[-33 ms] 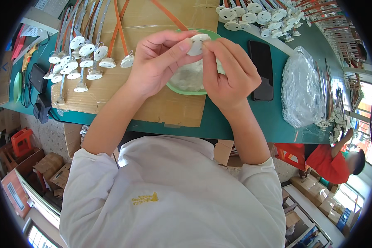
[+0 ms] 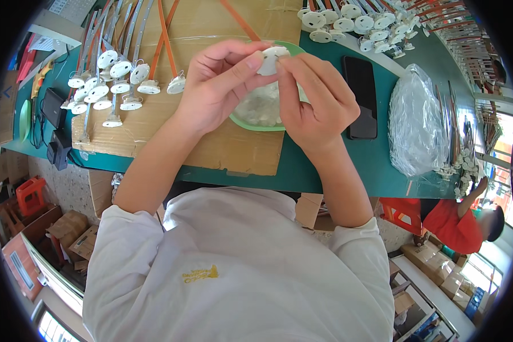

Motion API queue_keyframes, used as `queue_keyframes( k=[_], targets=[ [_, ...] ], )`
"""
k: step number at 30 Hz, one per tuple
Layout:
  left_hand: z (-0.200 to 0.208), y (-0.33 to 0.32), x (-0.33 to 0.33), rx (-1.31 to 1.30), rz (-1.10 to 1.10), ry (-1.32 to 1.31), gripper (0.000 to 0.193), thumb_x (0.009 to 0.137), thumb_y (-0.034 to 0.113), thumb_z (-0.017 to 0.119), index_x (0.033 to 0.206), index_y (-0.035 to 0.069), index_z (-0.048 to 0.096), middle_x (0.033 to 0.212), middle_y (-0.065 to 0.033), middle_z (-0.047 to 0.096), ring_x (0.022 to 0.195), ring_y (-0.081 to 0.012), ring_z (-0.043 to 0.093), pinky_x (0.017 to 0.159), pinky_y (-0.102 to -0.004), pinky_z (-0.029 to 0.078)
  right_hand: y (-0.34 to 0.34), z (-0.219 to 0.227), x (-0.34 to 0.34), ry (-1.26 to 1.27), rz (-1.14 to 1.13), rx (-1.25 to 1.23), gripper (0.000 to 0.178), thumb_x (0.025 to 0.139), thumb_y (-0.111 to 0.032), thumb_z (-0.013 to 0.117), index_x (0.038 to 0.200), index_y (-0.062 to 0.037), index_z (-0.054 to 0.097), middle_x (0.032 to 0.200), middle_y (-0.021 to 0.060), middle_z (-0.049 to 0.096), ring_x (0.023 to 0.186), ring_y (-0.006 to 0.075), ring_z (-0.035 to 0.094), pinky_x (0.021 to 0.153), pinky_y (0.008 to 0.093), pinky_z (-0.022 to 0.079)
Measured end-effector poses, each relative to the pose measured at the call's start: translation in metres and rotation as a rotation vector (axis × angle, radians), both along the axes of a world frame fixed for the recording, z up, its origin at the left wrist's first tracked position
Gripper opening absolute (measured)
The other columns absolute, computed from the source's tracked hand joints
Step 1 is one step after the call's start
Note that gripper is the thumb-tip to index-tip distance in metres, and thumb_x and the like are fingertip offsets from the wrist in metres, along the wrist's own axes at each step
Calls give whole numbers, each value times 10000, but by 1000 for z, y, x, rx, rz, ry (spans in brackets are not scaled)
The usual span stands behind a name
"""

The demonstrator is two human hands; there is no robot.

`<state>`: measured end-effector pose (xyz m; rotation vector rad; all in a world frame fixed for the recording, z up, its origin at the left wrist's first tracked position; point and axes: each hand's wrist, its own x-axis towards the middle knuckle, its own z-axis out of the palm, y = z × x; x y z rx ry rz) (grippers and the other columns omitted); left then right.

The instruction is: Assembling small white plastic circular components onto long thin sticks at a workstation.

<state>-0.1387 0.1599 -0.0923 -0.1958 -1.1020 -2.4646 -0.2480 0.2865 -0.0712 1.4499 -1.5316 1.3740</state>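
My left hand (image 2: 219,82) grips a round white disc (image 2: 272,60) by its left edge between thumb and fingers. An orange strip (image 2: 239,20) runs from behind this hand toward the far edge and seems joined to the disc. My right hand (image 2: 316,97) is closed in a pinch at the disc's right edge; whatever its fingertips hold is too small or hidden to make out. Below both hands sits a light green bowl (image 2: 255,127) with whitish, translucent small pieces in it, partly covered by my fingers.
Strips with white discs (image 2: 97,91) lie on cardboard (image 2: 211,157) at left, and more discs (image 2: 363,23) at far right. A black phone (image 2: 360,97) and clear plastic bag (image 2: 417,122) lie right on the green table (image 2: 325,181). A person in red (image 2: 453,228) is beyond.
The orange strip's far end has swung slightly to the right, and the disc has turned a little in my fingers. Both hands stay almost in place.
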Motion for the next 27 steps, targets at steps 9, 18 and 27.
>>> queue_keyframes(
  k=[9, 18, 27],
  targets=[
    [10, -2, -2, -167, 141, -23, 238, 968, -10, 587, 1206, -21, 588, 1134, -187, 690, 1076, -242, 666, 964, -423, 567, 13, 11, 0, -261, 126, 110, 271, 711, 40, 722, 965, -50, 745, 741, 33, 638, 570, 128, 543, 493, 239, 426],
    [19, -9, 0, -102, 178, -66, 254, 997, 52, 568, 1233, -40, 594, 1111, -191, 693, 1016, -275, 701, 907, -409, 592, 17, 5, -26, -391, 22, 222, 96, 881, -11, 638, 959, -23, 694, 695, 30, 603, 524, 125, 509, 508, 273, 431],
    [22, -23, 0, -497, 515, -212, 255, 996, 146, 608, 1152, -53, 637, 997, -145, 718, 840, -233, 727, 777, -329, 610, 30, 0, -75, -898, -233, -154, 157, 957, -141, 634, 835, -50, 592, 646, 11, 536, 541, 89, 482, 506, 273, 419]
  ],
)
